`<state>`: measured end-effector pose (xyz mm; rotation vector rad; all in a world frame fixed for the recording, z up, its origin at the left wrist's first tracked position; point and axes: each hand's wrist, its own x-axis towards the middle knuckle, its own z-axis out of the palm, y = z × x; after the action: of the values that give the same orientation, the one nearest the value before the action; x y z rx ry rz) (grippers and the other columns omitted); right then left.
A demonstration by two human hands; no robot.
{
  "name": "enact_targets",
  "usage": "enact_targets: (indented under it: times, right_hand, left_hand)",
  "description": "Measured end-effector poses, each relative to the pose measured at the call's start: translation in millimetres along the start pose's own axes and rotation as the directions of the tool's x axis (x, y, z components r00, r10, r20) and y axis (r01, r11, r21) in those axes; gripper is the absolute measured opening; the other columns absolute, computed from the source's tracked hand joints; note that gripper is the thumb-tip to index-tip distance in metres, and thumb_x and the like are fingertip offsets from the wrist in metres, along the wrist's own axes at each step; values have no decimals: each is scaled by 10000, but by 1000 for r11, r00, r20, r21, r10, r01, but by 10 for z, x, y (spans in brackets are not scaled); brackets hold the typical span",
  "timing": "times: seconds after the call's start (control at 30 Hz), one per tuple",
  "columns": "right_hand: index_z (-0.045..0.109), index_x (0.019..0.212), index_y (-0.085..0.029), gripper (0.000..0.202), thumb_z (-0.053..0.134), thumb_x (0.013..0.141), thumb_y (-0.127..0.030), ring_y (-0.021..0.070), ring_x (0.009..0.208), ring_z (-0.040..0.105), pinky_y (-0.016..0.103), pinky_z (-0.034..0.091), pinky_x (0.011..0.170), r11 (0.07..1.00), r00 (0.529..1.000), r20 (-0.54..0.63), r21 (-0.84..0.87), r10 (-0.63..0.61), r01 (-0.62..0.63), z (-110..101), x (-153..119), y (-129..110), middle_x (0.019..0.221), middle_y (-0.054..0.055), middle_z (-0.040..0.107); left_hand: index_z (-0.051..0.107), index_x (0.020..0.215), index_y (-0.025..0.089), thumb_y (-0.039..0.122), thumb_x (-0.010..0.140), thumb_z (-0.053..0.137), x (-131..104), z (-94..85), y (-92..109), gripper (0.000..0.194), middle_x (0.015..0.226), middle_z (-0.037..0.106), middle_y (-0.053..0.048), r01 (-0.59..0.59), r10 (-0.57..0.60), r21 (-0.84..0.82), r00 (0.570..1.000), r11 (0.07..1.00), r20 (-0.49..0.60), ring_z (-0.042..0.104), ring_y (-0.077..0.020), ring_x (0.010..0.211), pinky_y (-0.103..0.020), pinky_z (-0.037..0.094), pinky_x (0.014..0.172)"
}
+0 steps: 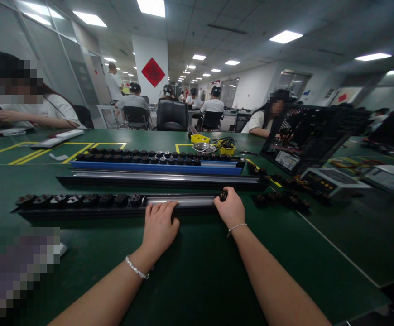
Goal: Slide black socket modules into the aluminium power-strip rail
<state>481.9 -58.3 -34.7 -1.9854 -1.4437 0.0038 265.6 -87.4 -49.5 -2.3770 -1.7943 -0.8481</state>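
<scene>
Head view shows the right hand [231, 210] just right of the middle of the frame, pinching a small black part [223, 195] between thumb and fingers at the right end of the near tray [195, 201]. If that pinch is too loose, the part could slip out and drop. The left hand [159, 228] lays its fingers over the tray's front edge; I cannot tell if it squeezes. If it leans too hard, the long tray could tip or slide, and the row of black parts [90, 199] on its left side could get bumped out of line. Behind it, across the middle, lie a shiny tray [163, 175] and then a blue tray [149, 166], mostly full; a big push could bang the near one into them. Loose black parts [283, 199] sit at the right, near a gray metal box [333, 181], and a careless wrist could scatter them.
</scene>
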Motion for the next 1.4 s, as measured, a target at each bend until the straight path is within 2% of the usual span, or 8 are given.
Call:
enact_targets:
  times: [0.47, 1.03, 1.2, 1.4]
  right_hand:
    - [533, 1086, -163, 372, 489, 723, -233, 230, 939, 571, 319, 427, 805, 1000, 1000, -13, 13, 8, -8, -3, 30, 52, 1024, 92, 617]
    - [547, 1099, -159, 362, 466, 748, -201, 234, 920, 594, 324, 435, 778, 999, 999, -20, -25, 47, -48, -71, 88, 126, 1032, 108, 636]
    - [544, 1089, -157, 361, 473, 738, -206, 236, 901, 592, 328, 427, 773, 993, 994, -46, -53, 100, -102, -165, 164, 255, 1017, 111, 634]
    - [534, 1041, -119, 381, 525, 680, -244, 242, 953, 540, 326, 415, 806, 969, 959, -209, -113, 191, -218, -490, 339, 659, 1008, 156, 577]
  left_hand:
    - [544, 1186, 232, 195, 762, 449, -5, 15, -6, 436, 1165, 622, -28, -8, 8, 10, 1000, 1000, -3, 496, -232, 1095, -472, 202, 1063]
    - [543, 1189, 239, 205, 762, 454, 0, 8, -13, 437, 1168, 621, -33, -4, 4, 7, 1000, 1000, 1, 497, -239, 1092, -477, 208, 1060]
    - [544, 1188, 235, 206, 763, 457, -2, -5, -3, 436, 1173, 619, -34, -9, 8, 9, 1000, 1000, 5, 497, -242, 1098, -480, 216, 1058]
    - [544, 1189, 246, 199, 760, 460, -3, -17, -1, 440, 1180, 617, -37, -3, 3, 10, 1000, 1000, 13, 495, -238, 1104, -474, 216, 1058]
